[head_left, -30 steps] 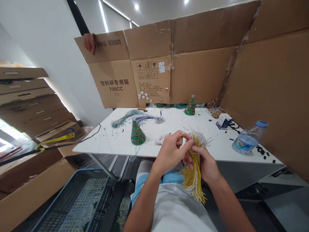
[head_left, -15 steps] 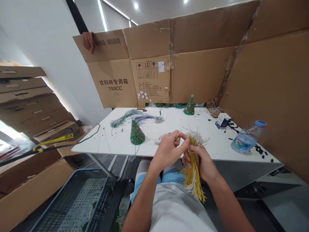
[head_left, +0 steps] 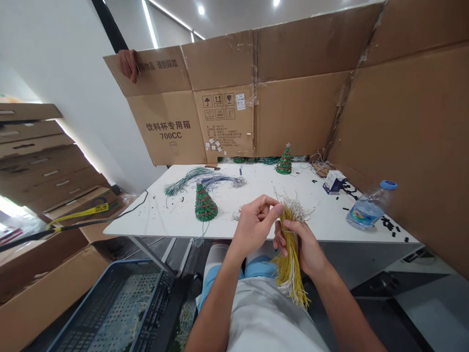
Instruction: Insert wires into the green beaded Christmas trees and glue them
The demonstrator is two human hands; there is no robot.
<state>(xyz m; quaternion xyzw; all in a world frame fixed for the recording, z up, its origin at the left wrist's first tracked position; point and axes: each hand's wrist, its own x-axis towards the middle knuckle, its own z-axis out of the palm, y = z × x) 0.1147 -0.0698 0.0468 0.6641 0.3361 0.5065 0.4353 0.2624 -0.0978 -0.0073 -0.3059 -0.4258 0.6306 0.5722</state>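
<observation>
A thick bundle of yellow strands with white, frayed tips point(head_left: 290, 259) hangs upright over the table's front edge. My right hand point(head_left: 307, 244) is wrapped round its upper part, just below the white tips. On the bundle's left side my left hand point(head_left: 258, 217) is closed, thumb and forefinger pinched together at the white tips; what lies between them is too small to make out. A small green tree with a red garland point(head_left: 205, 204) stands on the table left of my hands. Behind it lie a green strand bundle point(head_left: 185, 181) and a blue one point(head_left: 222, 181).
A water bottle point(head_left: 371, 208), a small box point(head_left: 333, 182) and black pieces are on the right. Another tree point(head_left: 285, 160) stands near the cardboard wall point(head_left: 300, 112). A person's hand point(head_left: 128, 65) grips the cardboard's top left. A blue crate point(head_left: 110, 303) sits at lower left.
My left thumb and forefinger have come together by the white tips; before, the fingers were looser, a light strand showing between them. The view has shifted slightly.
</observation>
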